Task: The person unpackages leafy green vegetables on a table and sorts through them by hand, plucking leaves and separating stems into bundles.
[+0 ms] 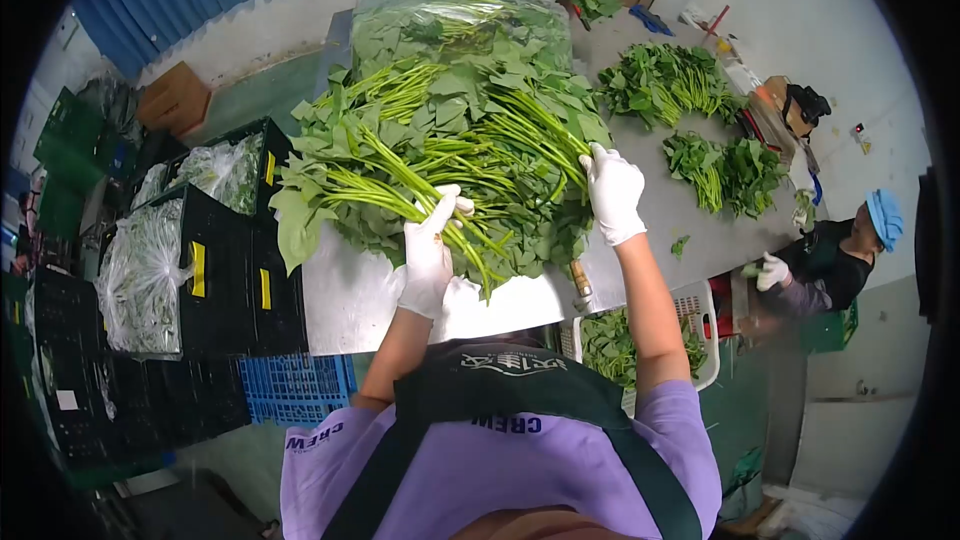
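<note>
A big heap of leafy greens (470,160) with long pale-green stems covers the metal table in front of me. My left hand (430,245), in a white glove, is closed around a bunch of stems (385,190) at the heap's near left; its leaves spread leftward. My right hand (613,190), also gloved, grips the cut ends of stems (540,130) on the heap's right side. Its fingertips are partly hidden. Just below that hand, a wooden handle (580,280) pokes out from under the leaves at the table's near edge.
Clear plastic (460,15) covers greens at the far end. Two bunches (670,80) (725,175) lie on the table (640,180) to the right. A white basket (705,340) of greens stands below my right arm. Black crates (235,270) are stacked left. Co-workers stand far side and right (840,260).
</note>
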Action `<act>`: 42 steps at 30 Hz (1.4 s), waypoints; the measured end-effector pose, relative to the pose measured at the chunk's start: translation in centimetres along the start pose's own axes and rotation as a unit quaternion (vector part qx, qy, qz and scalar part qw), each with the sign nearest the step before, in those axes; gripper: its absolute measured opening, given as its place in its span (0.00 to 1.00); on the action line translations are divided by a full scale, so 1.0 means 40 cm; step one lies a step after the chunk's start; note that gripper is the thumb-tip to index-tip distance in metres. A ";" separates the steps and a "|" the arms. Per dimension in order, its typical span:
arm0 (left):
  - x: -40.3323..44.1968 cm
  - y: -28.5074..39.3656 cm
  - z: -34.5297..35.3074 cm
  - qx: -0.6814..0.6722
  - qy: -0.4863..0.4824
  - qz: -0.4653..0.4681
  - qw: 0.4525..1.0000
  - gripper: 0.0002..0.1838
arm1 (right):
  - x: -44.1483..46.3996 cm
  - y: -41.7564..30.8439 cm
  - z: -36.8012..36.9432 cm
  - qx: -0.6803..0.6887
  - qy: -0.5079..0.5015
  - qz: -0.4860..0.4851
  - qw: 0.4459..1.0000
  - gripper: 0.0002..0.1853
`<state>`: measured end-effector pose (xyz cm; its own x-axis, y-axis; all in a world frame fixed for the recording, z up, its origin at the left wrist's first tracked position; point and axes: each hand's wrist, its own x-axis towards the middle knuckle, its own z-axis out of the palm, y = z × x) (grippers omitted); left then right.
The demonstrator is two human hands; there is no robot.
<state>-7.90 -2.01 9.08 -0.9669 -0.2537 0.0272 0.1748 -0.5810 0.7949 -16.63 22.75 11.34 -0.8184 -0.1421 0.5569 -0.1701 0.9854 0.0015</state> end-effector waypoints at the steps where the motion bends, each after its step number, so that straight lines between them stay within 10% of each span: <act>1: 0.001 -0.005 -0.001 0.003 0.007 -0.001 1.000 0.08 | 0.009 -0.005 -0.014 -0.008 0.022 -0.011 1.000 0.11; 9: -0.003 -0.021 0.012 -0.037 0.012 -0.018 0.999 0.06 | 0.068 -0.015 -0.024 0.485 -0.069 0.162 0.857 0.10; 13: 0.002 -0.032 -0.011 -0.047 0.026 -0.018 0.998 0.06 | 0.045 -0.018 -0.036 0.458 -0.160 0.154 0.861 0.11; 20: 0.019 -0.028 -0.015 -0.055 0.026 -0.026 0.998 0.07 | 0.004 -0.034 -0.039 0.914 -0.013 0.233 0.331 0.16; 22: 0.028 -0.033 -0.015 -0.045 0.015 -0.028 0.998 0.08 | 0.003 -0.113 -0.065 0.902 -0.065 0.255 0.344 0.14; 24: 0.034 -0.024 -0.015 0.018 0.022 -0.046 0.999 0.08 | -0.031 -0.169 -0.109 0.721 -0.274 0.189 0.608 0.14; 26: 0.042 -0.003 -0.002 -0.002 0.027 -0.069 0.997 0.09 | -0.056 -0.187 -0.097 0.685 -0.265 0.157 0.660 0.13; 36: 0.082 0.037 -0.011 0.059 0.009 -0.086 0.994 0.12 | -0.163 -0.227 0.011 0.683 -0.216 0.228 0.659 0.15; 42: 0.098 0.046 -0.017 0.017 0.058 -0.063 0.996 0.10 | -0.181 -0.238 0.014 0.570 -0.149 0.036 0.807 0.14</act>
<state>-11.25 -4.61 10.26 -0.9524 -0.2695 -0.1426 0.0453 -0.5876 0.8079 -9.38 14.36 6.84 -0.9158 -0.2707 0.2968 -0.3715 0.2898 -0.8821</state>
